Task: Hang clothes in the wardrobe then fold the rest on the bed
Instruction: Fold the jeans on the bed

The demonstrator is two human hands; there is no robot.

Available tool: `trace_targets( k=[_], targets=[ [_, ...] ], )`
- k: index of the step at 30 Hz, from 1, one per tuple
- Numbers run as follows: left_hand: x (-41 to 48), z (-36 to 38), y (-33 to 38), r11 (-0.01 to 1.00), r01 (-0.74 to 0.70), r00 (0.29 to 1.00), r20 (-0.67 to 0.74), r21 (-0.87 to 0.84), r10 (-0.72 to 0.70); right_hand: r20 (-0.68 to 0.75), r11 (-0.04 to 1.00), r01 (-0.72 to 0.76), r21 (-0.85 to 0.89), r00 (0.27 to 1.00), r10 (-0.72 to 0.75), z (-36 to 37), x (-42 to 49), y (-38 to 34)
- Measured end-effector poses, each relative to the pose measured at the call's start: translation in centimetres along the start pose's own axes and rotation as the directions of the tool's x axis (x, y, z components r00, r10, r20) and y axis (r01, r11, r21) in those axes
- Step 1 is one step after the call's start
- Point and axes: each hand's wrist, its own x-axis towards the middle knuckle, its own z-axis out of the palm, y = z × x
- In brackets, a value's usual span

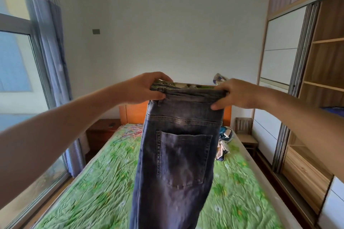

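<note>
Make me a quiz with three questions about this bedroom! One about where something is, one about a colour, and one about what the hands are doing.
1. Where does the pile of clothes lie?
A. on the floor
B. on the bed
C. on a wardrobe shelf

2. What colour is the top of the bed?
A. green
B. red
C. black

3. How are the jeans held?
A. folded flat on the bed
B. on a hanger
C. up in the air by the waistband

Answers:
1 B, the pile sits on the bed's right side.
2 A, the bed's top is bright green.
3 C, the left hand and the right hand each grip one end of the waistband.
</note>
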Motion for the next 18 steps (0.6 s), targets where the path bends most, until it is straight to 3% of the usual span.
trace_targets(
  k=[2,7,10,13,16,18],
  targets=[
    [-0.2,-1.5,0.3,0.977,-0.022,0.999,-0.025,0.211,0.027,-0.116,0.982,0.069,0.177,0.992,-0.049,-0.4,0.2,-1.2],
    [-0.6,-4.5,2.0,0.897,0.035,0.997,-0.076,0.440,-0.001,-0.423,0.817,0.331,0.473,0.898,-0.120,0.4,0.7,-4.3],
    [0.2,-4.1,3.8,0.914,0.030,1.000,-0.012,0.404,-0.027,-0.466,0.718,0.394,0.574,0.878,-0.110,1.2,1.1,-5.5],
    [2.2,-1.5,5.2,0.924,-0.024,1.000,0.018,0.382,0.018,-0.499,0.722,0.402,0.563,0.862,-0.090,1.9,1.6,-6.0],
    [3.6,0.0,5.0,0.924,-0.012,0.998,-0.047,0.382,0.033,-0.409,0.726,0.333,0.602,0.909,-0.077,1.8,1.3,-4.3],
    [4.0,0.0,4.7,0.932,-0.029,0.997,-0.054,0.361,0.052,-0.132,0.759,0.181,0.625,0.983,-0.126,2.3,0.2,-2.2]
  ],
)
